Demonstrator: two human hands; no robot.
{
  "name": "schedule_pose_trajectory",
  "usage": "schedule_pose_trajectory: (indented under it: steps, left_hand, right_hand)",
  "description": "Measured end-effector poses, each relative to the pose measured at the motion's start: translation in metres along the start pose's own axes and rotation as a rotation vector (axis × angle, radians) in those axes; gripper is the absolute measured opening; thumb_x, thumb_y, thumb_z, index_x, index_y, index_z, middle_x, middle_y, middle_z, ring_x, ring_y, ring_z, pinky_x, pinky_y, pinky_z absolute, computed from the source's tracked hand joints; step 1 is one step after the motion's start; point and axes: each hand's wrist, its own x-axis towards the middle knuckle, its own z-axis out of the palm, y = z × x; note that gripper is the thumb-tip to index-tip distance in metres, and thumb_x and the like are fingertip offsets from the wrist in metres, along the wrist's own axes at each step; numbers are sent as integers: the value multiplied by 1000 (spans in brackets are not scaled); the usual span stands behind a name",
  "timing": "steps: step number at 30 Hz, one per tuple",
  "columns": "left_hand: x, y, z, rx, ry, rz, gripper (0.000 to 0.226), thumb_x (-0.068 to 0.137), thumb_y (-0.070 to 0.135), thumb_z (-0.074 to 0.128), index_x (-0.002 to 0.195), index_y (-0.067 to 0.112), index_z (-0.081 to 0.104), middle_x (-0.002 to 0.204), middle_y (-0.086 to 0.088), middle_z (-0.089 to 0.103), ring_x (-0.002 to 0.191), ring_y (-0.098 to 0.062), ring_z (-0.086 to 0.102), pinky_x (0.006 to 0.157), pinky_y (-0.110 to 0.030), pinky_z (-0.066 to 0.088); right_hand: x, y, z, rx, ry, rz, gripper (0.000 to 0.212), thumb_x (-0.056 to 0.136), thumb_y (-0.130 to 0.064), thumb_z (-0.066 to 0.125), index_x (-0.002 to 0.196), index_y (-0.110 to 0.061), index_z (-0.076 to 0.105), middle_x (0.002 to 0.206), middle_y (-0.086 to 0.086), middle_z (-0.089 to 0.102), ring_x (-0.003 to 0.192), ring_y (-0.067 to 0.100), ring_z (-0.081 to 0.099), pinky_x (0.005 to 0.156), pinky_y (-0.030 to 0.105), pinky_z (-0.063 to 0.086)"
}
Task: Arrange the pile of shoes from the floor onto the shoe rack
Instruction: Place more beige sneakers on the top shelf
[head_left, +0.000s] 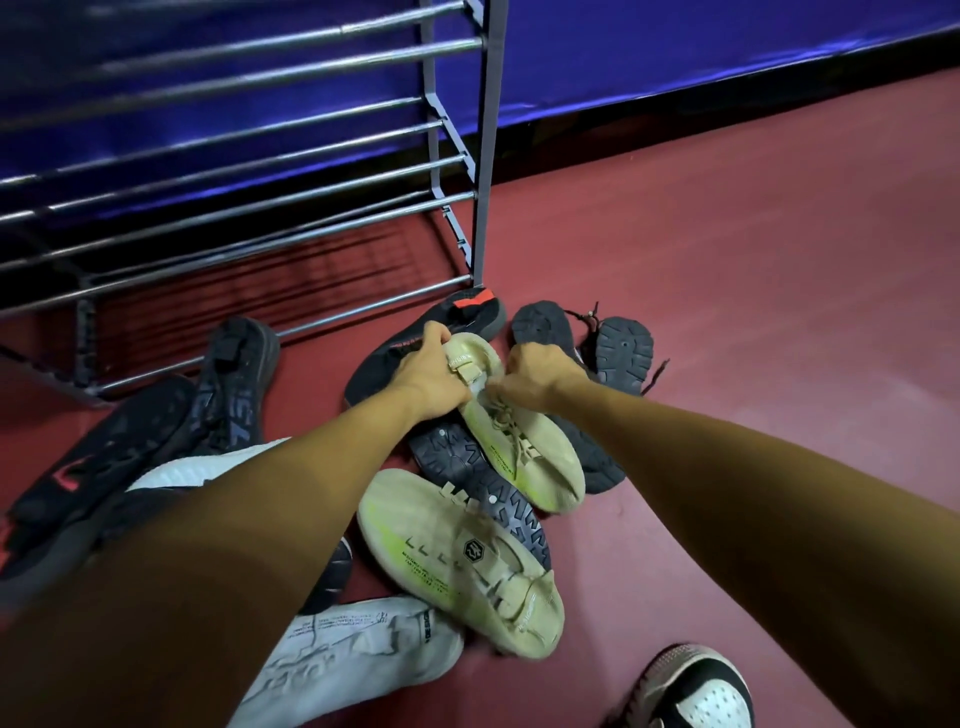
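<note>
Metal shoe rack (234, 156) upper left, standing on red floor (753, 312). Black shoes (119, 447) heaped below it. Centre: left hand (431, 374), grip curled round heel of beige shoe (524, 447) atop pile; right hand (535, 374), grip pinching same shoe near tongue. Matching beige shoe (457, 566) nearer camera. Dark sandals (623, 353) right, soles up.
</note>
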Motion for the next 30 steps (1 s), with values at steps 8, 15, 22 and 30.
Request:
schedule_pose_trajectory:
  steps: [8,15,22,30]
  left_hand:
    - [-29,16,-16,-24,78,133,55,77,15,71,115,33,35,96,-13,64,76,-25,56,58,-35,43]
    - [-78,58,-80,-76,203,204,49,83,23,74,115,22,38,99,-8,65,86,-27,58,63,-35,42]
    - [-150,105,-158,104,460,178,44,76,52,66,95,24,38,88,-6,63,85,-31,56,71,-37,45]
    - [-194,94,-202,77,714,211,29,83,45,61,85,25,40,100,-14,60,97,-39,57,69,-36,40]
  right_hand:
    - [-21,-10,-21,-80,142,-23,8,92,-19,51,97,-17,57,103,10,63,86,32,57,67,35,44]
    - [-74,-66,-103,-123,169,-86,19,90,-29,58,106,-24,67,98,6,65,88,29,63,72,34,51]
    - [-153,-131,-158,-38,414,-57,29,89,-36,62,115,-24,68,117,6,66,109,33,64,78,33,44]
    - [-206,-189,-181,13,631,-135,29,89,-16,52,113,-20,68,120,14,64,108,39,63,83,38,48]
